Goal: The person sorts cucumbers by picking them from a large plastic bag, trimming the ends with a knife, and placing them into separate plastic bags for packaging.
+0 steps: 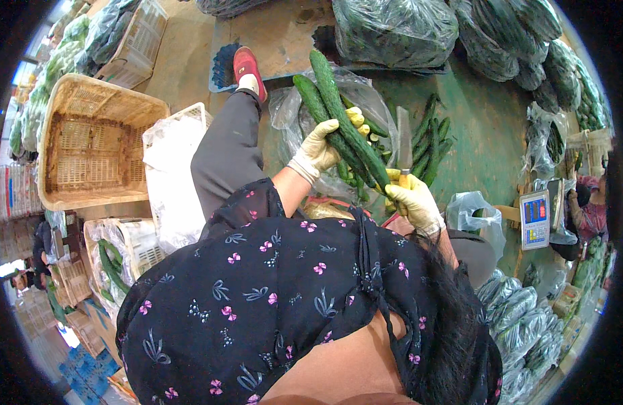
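Observation:
Two long dark green cucumbers lie side by side across my gloved left hand, its fingers wrapped around them. The front cucumber partly covers the rear cucumber. At their lower ends is my gloved right hand, closed on the yellow handle of a knife whose broad blade points away from me. The right fingers also touch the cucumber ends. Below my hands, a clear plastic bag lies spread out with cucumber pieces on it. More cucumbers are heaped just right of the knife.
A brown plastic crate and a white-covered crate stand at left. A large bag of cucumbers sits ahead. To the right are a digital scale and a plastic bag. Wrapped cucumbers are piled at lower right.

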### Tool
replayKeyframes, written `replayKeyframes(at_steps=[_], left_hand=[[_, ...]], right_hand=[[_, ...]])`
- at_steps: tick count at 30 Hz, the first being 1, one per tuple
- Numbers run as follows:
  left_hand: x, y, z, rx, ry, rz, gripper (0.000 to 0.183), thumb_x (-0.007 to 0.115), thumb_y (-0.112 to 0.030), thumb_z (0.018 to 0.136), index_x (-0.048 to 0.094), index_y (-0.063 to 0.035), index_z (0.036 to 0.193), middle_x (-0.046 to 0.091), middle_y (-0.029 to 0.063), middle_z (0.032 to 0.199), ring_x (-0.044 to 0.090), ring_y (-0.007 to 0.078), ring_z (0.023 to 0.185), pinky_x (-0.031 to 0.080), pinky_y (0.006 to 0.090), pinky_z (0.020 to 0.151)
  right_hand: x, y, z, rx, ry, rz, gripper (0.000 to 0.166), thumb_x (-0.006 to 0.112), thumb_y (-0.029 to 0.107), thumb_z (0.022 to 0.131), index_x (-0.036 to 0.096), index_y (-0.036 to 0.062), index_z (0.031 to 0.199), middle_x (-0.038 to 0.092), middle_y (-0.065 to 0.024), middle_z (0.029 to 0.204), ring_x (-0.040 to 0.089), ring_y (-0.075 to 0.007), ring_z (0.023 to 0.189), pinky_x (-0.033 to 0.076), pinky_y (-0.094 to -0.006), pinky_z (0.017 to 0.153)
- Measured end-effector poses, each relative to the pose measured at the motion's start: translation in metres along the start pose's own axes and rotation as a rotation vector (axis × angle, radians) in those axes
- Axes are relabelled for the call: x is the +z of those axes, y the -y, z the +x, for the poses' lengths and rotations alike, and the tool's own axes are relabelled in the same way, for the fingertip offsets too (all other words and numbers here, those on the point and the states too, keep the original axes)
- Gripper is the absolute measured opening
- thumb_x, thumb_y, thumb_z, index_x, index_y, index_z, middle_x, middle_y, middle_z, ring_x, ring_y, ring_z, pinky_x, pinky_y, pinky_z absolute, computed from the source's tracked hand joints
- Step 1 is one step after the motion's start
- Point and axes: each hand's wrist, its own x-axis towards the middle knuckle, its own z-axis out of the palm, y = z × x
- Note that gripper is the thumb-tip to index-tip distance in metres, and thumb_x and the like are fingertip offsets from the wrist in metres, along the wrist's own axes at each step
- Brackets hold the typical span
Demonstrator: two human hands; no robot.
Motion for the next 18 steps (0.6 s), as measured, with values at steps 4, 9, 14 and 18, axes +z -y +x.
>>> replayKeyframes(at_steps=[4, 9, 14, 18], left_hand=[[0.0, -0.002, -0.002, -0.056, 0.045, 0.018, 0.066, 0.062, -0.013, 0.075, 0.032, -0.0033, 0.133, 0.053, 0.0139, 0.12, 0.049, 0.0306, 0.113, 0.034, 0.0528, 0.099], [0.004, -0.001, 0.0, -0.054, 0.027, 0.025, 0.061, 0.06, -0.01, 0.076, 0.035, -0.003, 0.131, 0.052, 0.0151, 0.121, 0.046, 0.0338, 0.116, 0.033, 0.051, 0.101], [-0.002, 0.0, -0.003, -0.028, -0.054, 0.007, 0.051, 0.062, -0.002, 0.074, 0.046, -0.0033, 0.122, 0.055, 0.0144, 0.115, 0.047, 0.0384, 0.114, 0.034, 0.0504, 0.101], [-0.007, 0.0, -0.002, 0.0, -0.054, 0.023, 0.049, 0.062, -0.002, 0.074, 0.047, -0.003, 0.12, 0.056, 0.0143, 0.113, 0.049, 0.0381, 0.111, 0.035, 0.0498, 0.1]], right_hand=[[0.008, 0.003, -0.004, 0.025, -0.021, -0.111, 0.045, 0.069, 0.001, 0.073, 0.054, 0.0015, 0.115, 0.057, -0.0019, 0.099, 0.054, -0.01, 0.082, 0.045, -0.023, 0.072], [0.006, -0.02, 0.008, -0.37, -0.276, -0.535, 0.044, 0.068, -0.002, 0.071, 0.057, 0.0048, 0.114, 0.059, -0.0033, 0.099, 0.055, -0.0113, 0.09, 0.044, -0.0234, 0.081], [0.0, -0.021, 0.015, -0.44, -0.319, -0.35, 0.039, 0.064, -0.01, 0.072, 0.058, 0.0032, 0.108, 0.06, -0.0035, 0.102, 0.055, -0.0115, 0.094, 0.043, -0.0233, 0.084], [0.005, -0.018, 0.014, -0.386, -0.307, -0.278, 0.041, 0.065, -0.01, 0.072, 0.053, -0.0002, 0.11, 0.06, -0.0056, 0.108, 0.056, -0.0117, 0.096, 0.043, -0.0237, 0.086]])
